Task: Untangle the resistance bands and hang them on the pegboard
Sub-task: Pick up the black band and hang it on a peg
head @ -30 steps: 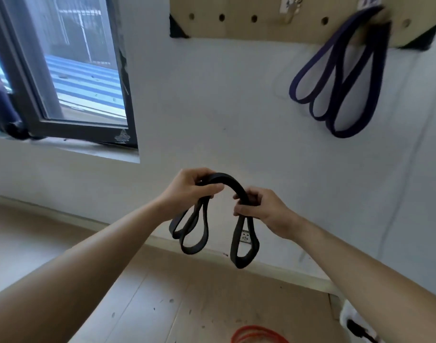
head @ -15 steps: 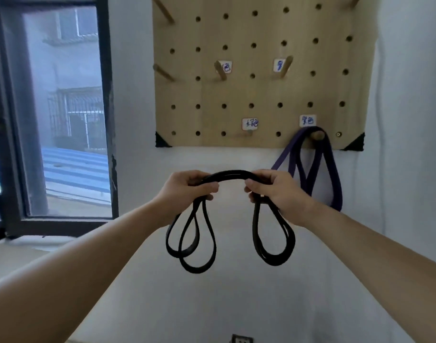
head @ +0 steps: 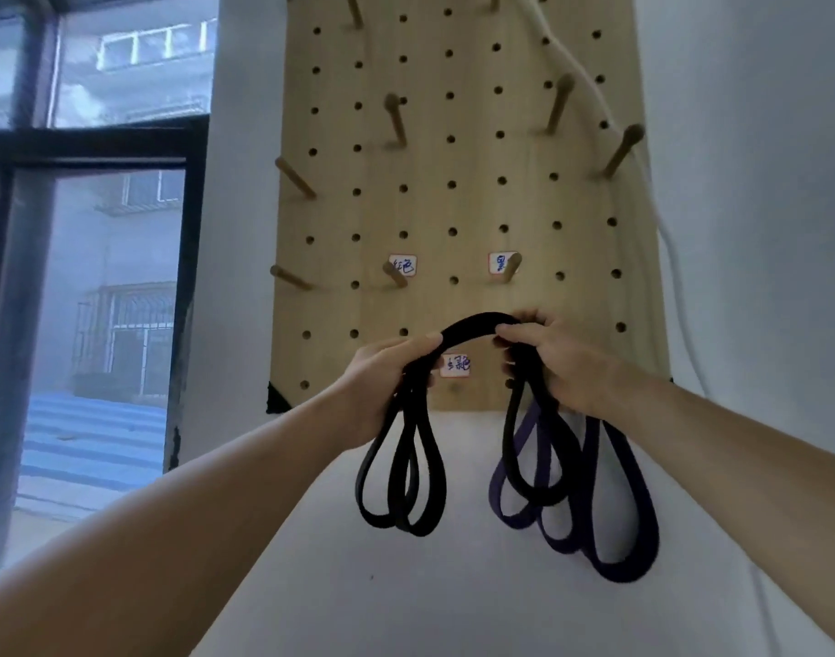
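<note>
Holding the black band (head: pixel 472 324) up in both hands, against the lower part of the pegboard (head: pixel 453 206).

From my seat I see the left hand (head: pixel 392 372) curled round one end of the band's arch and the right hand (head: pixel 562 367) curled round the other, with the stretch between them bowed upward. Black loops dangle below each hand. Those under the right hand overlap a purple band (head: pixel 614 528), which hangs against the wall just beyond that hand. I cannot see its top, which is hidden behind the hand. A labelled peg (head: pixel 511 270) juts out just above the right hand, and a second peg (head: pixel 394 272) sits above the left. A paper label (head: pixel 455 365) shows between the hands. A window (head: pixel 98 277) lies well out past the left hand.
</note>
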